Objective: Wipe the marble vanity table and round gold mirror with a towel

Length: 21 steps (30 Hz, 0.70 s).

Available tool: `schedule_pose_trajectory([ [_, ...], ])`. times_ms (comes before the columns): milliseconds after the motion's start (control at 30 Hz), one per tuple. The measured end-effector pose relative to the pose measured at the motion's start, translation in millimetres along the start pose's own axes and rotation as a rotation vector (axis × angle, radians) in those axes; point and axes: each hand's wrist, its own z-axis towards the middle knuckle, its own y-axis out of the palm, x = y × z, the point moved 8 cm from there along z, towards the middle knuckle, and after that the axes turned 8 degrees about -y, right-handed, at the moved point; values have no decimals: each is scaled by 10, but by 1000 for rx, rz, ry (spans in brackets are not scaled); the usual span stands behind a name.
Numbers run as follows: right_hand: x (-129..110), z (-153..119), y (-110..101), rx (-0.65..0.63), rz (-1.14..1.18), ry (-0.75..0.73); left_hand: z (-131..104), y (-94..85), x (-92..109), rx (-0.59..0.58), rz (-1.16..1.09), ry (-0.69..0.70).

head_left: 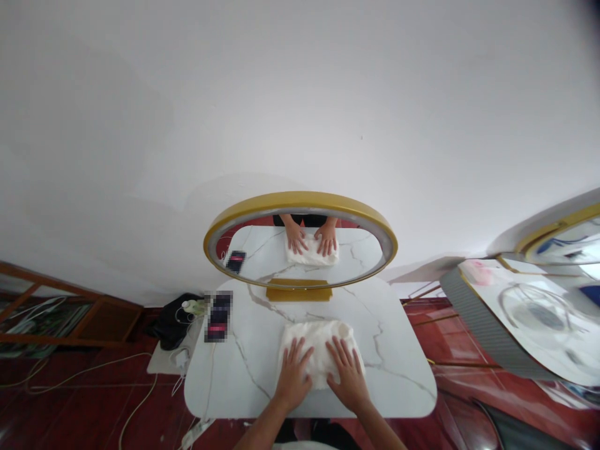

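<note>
Hands (294, 377) rest on white cloth (319, 342); phone screen (219, 317) is illegible.

Plain white cloth (319, 344); white tabletop (403, 353), grey-veined like marble — mirror rim (300, 199) gold, floor (89, 412) deep red.

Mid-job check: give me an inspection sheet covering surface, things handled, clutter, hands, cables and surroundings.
Surface: white, grey-veined table; no spills seen.
Things handled: white cloth, lying flat with some wrinkles.
Clutter: blurred-out dark device at the left edge; gold-rimmed mirror standing behind the cloth.
Hands: left hand and right hand both palm-down on the cloth, fingers spread.
Cables: thin cable below the device; pale cable on the floor.
Surroundings: plain wall; second table at right.
</note>
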Motion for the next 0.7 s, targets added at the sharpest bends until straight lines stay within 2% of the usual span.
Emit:
schedule_pose_trajectory([
  [167, -121, -61, 35, -9, -17, 23, -110, -104, -101, -29, -21, 54],
  [367, -385, 17, 141, -36, -29, 14, -201, -242, -368, 1, -8, 55],
  [500, -642, 126, 230, -65, -31, -10, -317, -367, -627, 42, 8, 38],
  [700, -1194, 320, 345, -153, -5, -61, -562, -577, -1139, 110, 40, 5],
])
